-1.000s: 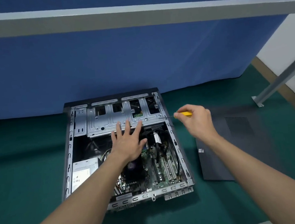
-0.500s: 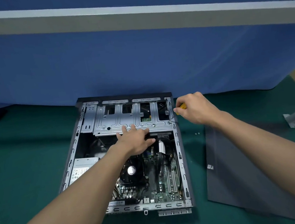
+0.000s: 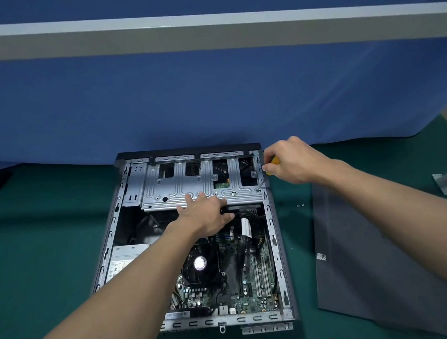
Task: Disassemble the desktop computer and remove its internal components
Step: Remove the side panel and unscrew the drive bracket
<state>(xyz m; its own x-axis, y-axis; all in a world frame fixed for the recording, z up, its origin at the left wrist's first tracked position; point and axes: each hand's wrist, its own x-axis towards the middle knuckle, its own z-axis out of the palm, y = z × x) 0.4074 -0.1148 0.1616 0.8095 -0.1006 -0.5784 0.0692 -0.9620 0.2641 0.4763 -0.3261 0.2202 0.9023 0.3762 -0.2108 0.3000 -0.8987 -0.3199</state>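
Moved: right hand (image 3: pixel 294 161), clamped on yellow screwdriver (image 3: pixel 273 163), tip now at drive cage (image 3: pixel 185 185) corner screw (image 3: pixel 258 190); left hand (image 3: pixel 204 210) flat, bracing. Unscrewing step; next, steady downward turning.

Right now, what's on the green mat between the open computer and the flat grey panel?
Head view: two tiny screws on bare green mat.

Both forearms are bare, and the hands (image 3: pixel 205 212) wear no gloves.

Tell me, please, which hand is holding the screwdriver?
The right hand grips the yellow-handled screwdriver; the left hand only rests on the drive cage.
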